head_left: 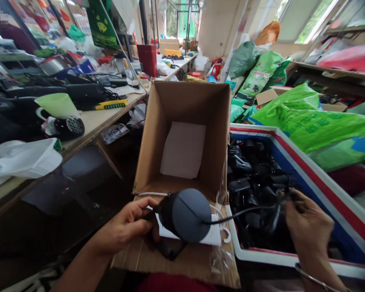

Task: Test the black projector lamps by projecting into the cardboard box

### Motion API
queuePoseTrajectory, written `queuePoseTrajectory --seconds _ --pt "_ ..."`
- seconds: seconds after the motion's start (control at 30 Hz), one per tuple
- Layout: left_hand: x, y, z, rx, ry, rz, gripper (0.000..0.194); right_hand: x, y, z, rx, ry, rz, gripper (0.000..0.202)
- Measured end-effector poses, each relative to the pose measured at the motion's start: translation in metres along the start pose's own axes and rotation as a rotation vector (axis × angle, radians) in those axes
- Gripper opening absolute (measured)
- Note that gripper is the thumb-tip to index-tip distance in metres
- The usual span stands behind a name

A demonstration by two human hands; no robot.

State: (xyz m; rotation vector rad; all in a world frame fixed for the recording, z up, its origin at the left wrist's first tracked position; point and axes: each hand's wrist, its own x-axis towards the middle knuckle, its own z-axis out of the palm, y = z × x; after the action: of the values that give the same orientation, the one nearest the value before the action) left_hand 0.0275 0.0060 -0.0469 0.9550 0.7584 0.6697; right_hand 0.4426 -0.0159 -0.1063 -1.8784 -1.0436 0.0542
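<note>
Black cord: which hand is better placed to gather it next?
Probably the right hand: its fingers appear to grip the black cord, while the left hand holds the dark round device.

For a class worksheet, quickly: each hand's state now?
Left hand: closed, holding the black cylindrical device with round dark-grey face.
Right hand: closed, holding the thin black cable.

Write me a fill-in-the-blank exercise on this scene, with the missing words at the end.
1. The left hand holds a dark device whose flat face is ____ in shape.
2. The right hand grips a thin cord coloured ____.
3. The open box is made of ____.
4. The striped tub stands on the box's ____ side.

Missing words: round; black; cardboard; right.
</note>
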Motion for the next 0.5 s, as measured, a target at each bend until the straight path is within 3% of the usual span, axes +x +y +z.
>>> queuePoseTrajectory --seconds 0.03,0.1,0.2,0.3,0.4,0.5 --pt "-0.002 0.002 -0.002 -0.037 0.020 0.030 0.026 0.001 0.006 0.003 -0.167 0.000 -0.036 0.054" --pt "-0.004 0.007 -0.005 -0.092 0.067 0.077 0.026 -0.004 0.012 0.010 -0.239 -0.098 -0.077 0.053" --pt "-0.004 0.013 -0.009 -0.128 0.145 0.102 0.022 -0.024 0.002 0.022 -0.060 -0.320 -0.117 0.041" --pt "-0.002 0.017 -0.013 -0.134 0.216 0.134 0.019 -0.051 -0.026 0.034 0.071 -0.507 -0.156 0.033" --pt "0.000 0.018 -0.013 -0.127 0.230 0.155 0.018 -0.075 -0.052 0.044 0.255 -0.703 -0.053 0.030" --pt "0.002 0.014 -0.012 -0.125 0.224 0.130 0.020 -0.092 -0.059 0.052 0.369 -0.875 0.056 0.032"
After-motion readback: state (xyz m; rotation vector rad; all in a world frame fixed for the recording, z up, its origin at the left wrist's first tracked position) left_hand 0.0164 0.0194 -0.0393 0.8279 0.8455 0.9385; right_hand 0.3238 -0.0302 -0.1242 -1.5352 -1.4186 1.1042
